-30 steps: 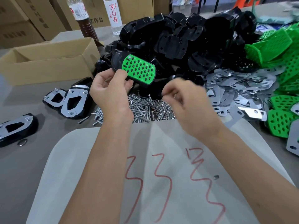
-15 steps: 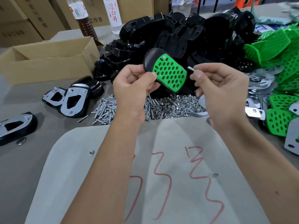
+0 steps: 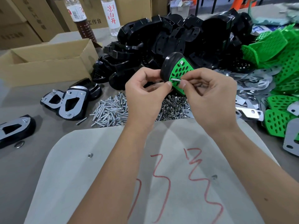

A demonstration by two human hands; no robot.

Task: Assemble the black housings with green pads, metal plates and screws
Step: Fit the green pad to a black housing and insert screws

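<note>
Showing both hands raised over the near sheet [image 3: 97, 159], with bare sheet below them and parts crowding the far edge. Screws [image 3: 111, 109] lie just beyond the sheet; the heap of housings [image 3: 161, 39] sits farther off, pads [image 3: 281, 57] and plates [image 3: 252, 81] to the right, finished units [image 3: 71, 102] and a box [image 3: 48, 62] to the left. Left hand [image 3: 145, 92] grips a housing [image 3: 168, 68] fitted with a pad [image 3: 181, 71], fingers curled round its edge. Right hand [image 3: 212, 96] pinches a screw [image 3: 176, 79] between thumb and forefinger, its tip touching the pad.
</note>
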